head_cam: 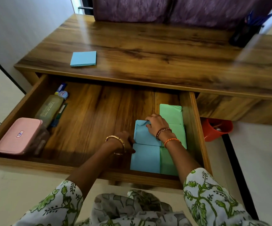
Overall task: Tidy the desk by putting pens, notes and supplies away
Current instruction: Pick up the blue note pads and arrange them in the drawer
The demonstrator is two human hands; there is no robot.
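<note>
Both my hands are inside the open wooden drawer, at its right end. My right hand pinches the far edge of a blue note pad, which lies a little rumpled. My left hand touches that pad's left edge, fingers curled against it. A second blue pad lies in front of it, and green pads fill the row along the drawer's right wall. One more blue note pad lies on the desk top at the left.
In the drawer's left end lie a pink-lidded box, a yellowish bottle and small tubes. A black pen holder with blue pens stands at the desk's back right. An orange bin sits on the floor to the right.
</note>
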